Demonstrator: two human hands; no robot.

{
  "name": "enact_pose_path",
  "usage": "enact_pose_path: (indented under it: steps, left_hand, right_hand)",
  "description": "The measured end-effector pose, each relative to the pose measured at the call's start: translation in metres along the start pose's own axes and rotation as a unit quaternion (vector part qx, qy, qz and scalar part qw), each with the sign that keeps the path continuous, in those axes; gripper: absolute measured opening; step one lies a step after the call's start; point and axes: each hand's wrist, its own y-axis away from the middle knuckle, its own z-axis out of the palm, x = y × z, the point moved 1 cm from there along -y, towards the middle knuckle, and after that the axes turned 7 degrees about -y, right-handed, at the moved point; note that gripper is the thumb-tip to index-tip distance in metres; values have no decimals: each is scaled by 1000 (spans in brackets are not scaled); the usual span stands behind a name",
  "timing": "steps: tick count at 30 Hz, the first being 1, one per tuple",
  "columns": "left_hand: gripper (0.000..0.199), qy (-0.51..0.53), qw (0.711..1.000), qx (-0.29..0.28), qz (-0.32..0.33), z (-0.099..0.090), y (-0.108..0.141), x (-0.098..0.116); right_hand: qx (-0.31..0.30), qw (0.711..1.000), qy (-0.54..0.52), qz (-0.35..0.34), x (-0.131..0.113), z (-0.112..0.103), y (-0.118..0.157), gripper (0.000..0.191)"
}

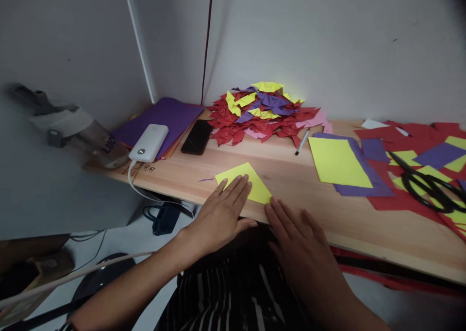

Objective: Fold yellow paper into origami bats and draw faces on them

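Observation:
A yellow sheet of paper, apparently folded into a triangle, lies flat near the front edge of the wooden table. My left hand rests on it with outstretched fingers, covering its lower left part. At the paper's right corner, the fingertips of my right hand touch the edge, fingers extended. Just left of the paper is a thin purple scrap. Behind it rises a heap of folded paper shapes in red, yellow, purple and pink, some with drawn faces.
Yellow sheets lie on purple paper to the right, beside black scissors and red scraps. A pen, a phone, a white power bank with cable, purple sheets and a bottle stand or lie around.

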Motion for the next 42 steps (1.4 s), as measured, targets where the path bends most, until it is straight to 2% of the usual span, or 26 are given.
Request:
enact_pose_path:
  steps: [7,13,21,26,30,34,36,38,40,42]
  left_hand:
    - [69,-19,1000,17,5,5,2,1]
    - [71,-17,1000,24,2,6,3,1]
    - [68,-23,999,31,4,7,2,2]
    - [69,-31,999,37,-19,7,15,-2]
    - [64,-27,998,33,-44,6,29,-6]
    - [58,-10,998,53,-43,8,35,-9]
    - [56,8,997,68,-32,9,37,-12]
    - [55,31,996,78,-15,9,39,-14]
    - [54,53,995,85,4,9,42,-16]
    - [53,67,994,89,20,8,45,-17]
  right_hand:
    - [-9,1000,6,-24,-5,-4,-11,52]
    - [-20,999,-27,-25,-16,5,-29,52]
    - [-8,999,8,-35,0,-9,-6,45]
    - [13,999,-4,-33,3,-11,-1,42]
    - [43,997,-45,-48,-2,-16,-3,36]
    - [72,981,-175,-48,-10,-27,1,28]
    - [56,965,-255,-31,-11,-30,6,26]
    - [12,946,-323,25,-8,-29,13,22]
    - [-71,916,-375,122,-2,-21,20,30]
    - [-172,866,-427,198,2,-11,25,43]
